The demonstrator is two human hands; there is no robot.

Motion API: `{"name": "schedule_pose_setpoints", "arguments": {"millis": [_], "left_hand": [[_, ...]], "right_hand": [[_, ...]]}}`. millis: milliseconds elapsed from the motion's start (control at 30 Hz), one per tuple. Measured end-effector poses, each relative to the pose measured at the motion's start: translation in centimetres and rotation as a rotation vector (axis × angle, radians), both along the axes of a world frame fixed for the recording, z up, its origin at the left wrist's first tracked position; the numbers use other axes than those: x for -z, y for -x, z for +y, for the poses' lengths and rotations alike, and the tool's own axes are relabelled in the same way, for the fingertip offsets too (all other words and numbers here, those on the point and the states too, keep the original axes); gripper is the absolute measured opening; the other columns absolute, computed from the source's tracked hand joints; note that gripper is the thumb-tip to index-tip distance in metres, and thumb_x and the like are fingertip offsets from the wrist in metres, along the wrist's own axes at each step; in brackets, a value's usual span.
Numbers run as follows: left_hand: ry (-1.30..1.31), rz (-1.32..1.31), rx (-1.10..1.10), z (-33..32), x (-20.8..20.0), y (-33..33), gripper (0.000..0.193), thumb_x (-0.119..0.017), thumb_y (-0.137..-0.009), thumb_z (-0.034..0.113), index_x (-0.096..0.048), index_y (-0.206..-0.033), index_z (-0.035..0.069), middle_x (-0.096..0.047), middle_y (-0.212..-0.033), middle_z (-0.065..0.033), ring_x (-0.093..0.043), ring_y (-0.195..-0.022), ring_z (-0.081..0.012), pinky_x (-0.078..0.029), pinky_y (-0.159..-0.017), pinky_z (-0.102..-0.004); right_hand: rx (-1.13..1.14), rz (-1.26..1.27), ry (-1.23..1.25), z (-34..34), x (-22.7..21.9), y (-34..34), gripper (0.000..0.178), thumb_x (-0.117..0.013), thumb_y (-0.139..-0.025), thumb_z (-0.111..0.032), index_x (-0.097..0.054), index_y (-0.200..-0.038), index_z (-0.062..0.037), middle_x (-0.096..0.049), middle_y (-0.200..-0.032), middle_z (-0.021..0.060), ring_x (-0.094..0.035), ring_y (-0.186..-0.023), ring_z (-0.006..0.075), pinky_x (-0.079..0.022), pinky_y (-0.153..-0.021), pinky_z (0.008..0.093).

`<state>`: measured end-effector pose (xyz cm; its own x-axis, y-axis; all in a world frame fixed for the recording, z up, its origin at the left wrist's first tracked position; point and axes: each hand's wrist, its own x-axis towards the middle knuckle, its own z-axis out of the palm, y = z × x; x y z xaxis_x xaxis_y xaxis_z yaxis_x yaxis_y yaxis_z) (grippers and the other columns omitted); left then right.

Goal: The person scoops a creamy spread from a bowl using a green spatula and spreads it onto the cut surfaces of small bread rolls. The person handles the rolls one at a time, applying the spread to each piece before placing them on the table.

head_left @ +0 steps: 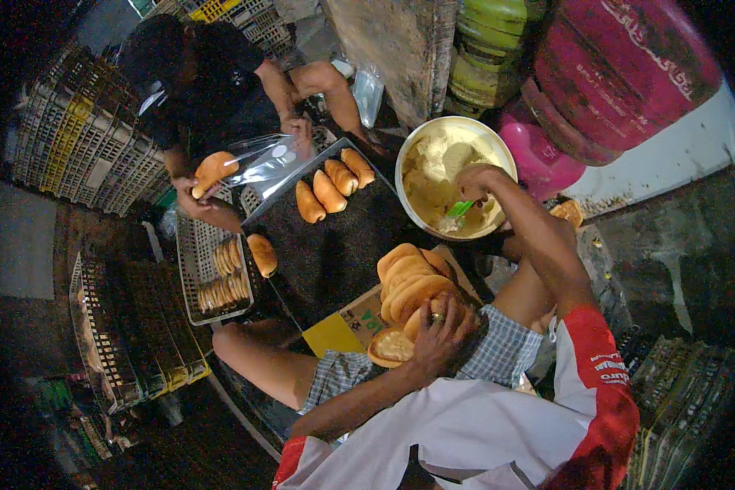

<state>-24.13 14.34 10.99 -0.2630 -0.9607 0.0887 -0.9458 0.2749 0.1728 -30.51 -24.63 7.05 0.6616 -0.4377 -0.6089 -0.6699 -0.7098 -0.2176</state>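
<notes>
One dark tray, one tub, many bread rolls, two bare hands.
Four rolls lie at the tray's far side; the tub of pale spread stands beyond its right; a heap sits over cardboard by the lap. The left hand covers the heap's near end, fingers curled, its grip unclear; beside it lies a cut roll, pale face up. The right hand, over the tub, grips a green tool.

A red-sleeved white shirt, checked shorts, and a ring are worn.
</notes>
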Motion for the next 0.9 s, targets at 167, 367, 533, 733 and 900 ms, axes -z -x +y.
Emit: {"name": "schedule_pose_setpoints", "arguments": {"millis": [167,367,533,733,900], "left_hand": [[-0.425,0.71,-0.03,-0.3,-0.1,-2.9,0.055,-0.069,-0.079,0.024,-0.052,-0.129,0.01,-0.06,-0.117,-0.0144,-0.055,-0.114,-0.0338,-0.043,-0.096,-0.0503],[-0.252,1.738,-0.564,-2.4,-3.9,-14.7,0.085,-0.048,-0.075,0.072,-0.052,-0.128,0.007,-0.057,-0.123,-0.0157,-0.055,-0.114,-0.0363,-0.047,-0.096,-0.0481],[-0.202,2.973,0.094,-7.7,-1.0,-15.8,0.109,-0.027,-0.071,0.094,-0.041,-0.144,0.013,-0.044,-0.145,-0.0153,-0.045,-0.129,-0.0408,-0.035,-0.108,-0.0593],[-0.028,2.065,-0.475,-8.1,-2.8,-14.8,0.085,-0.045,-0.086,0.073,-0.04,-0.14,0.007,-0.051,-0.135,-0.0188,-0.053,-0.121,-0.0365,-0.043,-0.103,-0.0526],[-0.089,2.259,-0.783,-7.4,-0.7,-19.2,0.073,-0.042,-0.091,0.068,-0.05,-0.132,0.007,-0.059,-0.122,-0.0179,-0.06,-0.11,-0.0344,-0.05,-0.093,-0.051]], "right_hand": [[-0.287,-0.221,0.003,0.8,-6.1,-0.7,0.026,-0.063,-0.072,-0.012,-0.072,-0.095,-0.0045,-0.07,-0.071,0.0092,-0.067,-0.063,0.023,-0.051,-0.058,0.0377],[-0.119,-0.708,-0.394,6.1,-11.8,-5.4,0.022,-0.064,-0.084,-0.02,-0.07,-0.092,-0.0008,-0.068,-0.07,0.0062,-0.063,-0.06,0.0143,-0.048,-0.057,0.0321],[-0.079,-0.738,-0.578,8.9,-9.8,-6.1,0.034,-0.066,-0.09,-0.034,-0.069,-0.084,-0.0011,-0.066,-0.067,0.0033,-0.06,-0.057,0.0114,-0.048,-0.056,0.03],[-0.16,-0.557,-0.207,10.7,-8.9,-7.8,0.046,-0.059,-0.089,-0.044,-0.069,-0.076,-0.0015,-0.066,-0.074,0.0204,-0.066,-0.068,0.032,-0.051,-0.068,0.0457],[-0.139,-0.77,-0.053,11.1,-9.8,-6.5,0.041,-0.057,-0.09,-0.042,-0.068,-0.079,-0.0042,-0.063,-0.073,0.0225,-0.064,-0.071,0.0384,-0.048,-0.068,0.0507]]}}
